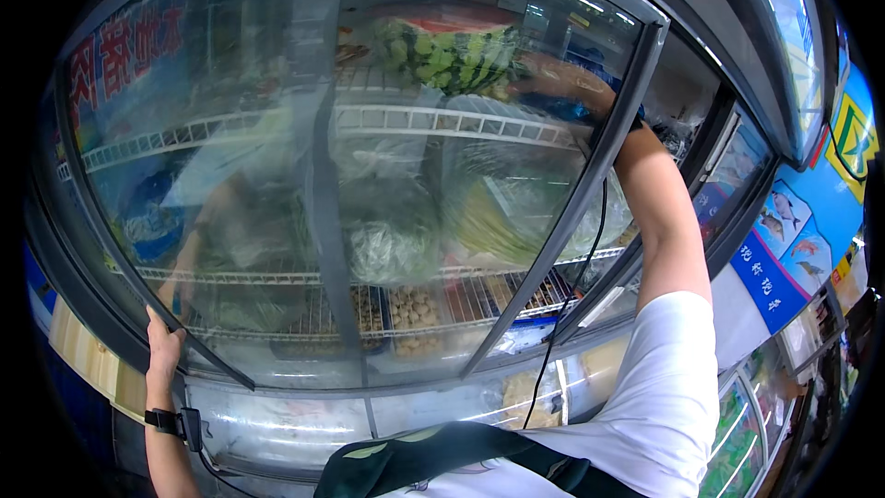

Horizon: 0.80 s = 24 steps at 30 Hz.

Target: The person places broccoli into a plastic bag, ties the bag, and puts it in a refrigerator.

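Note:
A sliding glass door (318, 152) of an upright display refrigerator stands in front of me. My left hand (164, 346) grips the door's grey frame at its lower left edge. Through the gap at the door's right side, my right arm reaches inside. Behind the glass, my right hand (563, 79) is at the right side of a cut watermelon (449, 59), whose red flesh faces up. Glare and the glass blur its fingers, so I cannot tell whether they grip the melon. The watermelon sits on the upper white wire shelf (442, 120).
Bagged green vegetables (494, 214) and a clear-wrapped bundle (390, 242) fill the middle shelf. Below are trays of small round pale items (413, 311). A black cable (577, 277) hangs beside the opening. A lower glass-fronted case (276, 422) stands at my waist.

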Available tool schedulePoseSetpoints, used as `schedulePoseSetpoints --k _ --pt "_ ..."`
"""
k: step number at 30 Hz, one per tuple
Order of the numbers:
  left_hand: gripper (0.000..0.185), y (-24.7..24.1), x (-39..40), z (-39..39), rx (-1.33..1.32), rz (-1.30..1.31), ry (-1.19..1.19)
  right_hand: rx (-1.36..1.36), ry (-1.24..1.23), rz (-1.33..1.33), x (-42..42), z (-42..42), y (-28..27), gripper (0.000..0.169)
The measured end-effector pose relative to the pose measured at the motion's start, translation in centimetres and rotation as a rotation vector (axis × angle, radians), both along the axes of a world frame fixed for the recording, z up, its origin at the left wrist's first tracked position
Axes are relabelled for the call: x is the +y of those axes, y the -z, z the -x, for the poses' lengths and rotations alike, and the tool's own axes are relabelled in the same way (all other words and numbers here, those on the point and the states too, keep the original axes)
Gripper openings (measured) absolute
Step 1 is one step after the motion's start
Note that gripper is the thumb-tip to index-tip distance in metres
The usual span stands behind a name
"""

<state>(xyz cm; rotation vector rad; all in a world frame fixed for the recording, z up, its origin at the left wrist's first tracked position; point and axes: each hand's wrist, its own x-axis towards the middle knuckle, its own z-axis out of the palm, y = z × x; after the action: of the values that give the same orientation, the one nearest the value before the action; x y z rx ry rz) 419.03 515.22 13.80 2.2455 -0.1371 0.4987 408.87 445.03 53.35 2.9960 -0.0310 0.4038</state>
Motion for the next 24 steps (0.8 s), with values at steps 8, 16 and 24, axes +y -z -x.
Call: schedulePoseSetpoints --k 8,16,24 --pt "0.076 -1.8 -2.2 1.5 0.009 0.013 0.033 -0.552 -0.427 -1.019 -6.0 11.8 4.8 0.030" --pt "0.067 -3.8 -6.3 4.0 0.086 0.073 0.159 -0.846 -0.375 -1.368 -3.9 26.1 17.4 0.017" --pt "0.048 -6.2 -16.3 9.0 0.222 0.002 0.519 -0.755 -0.396 -1.520 2.5 30.4 23.4 0.017"
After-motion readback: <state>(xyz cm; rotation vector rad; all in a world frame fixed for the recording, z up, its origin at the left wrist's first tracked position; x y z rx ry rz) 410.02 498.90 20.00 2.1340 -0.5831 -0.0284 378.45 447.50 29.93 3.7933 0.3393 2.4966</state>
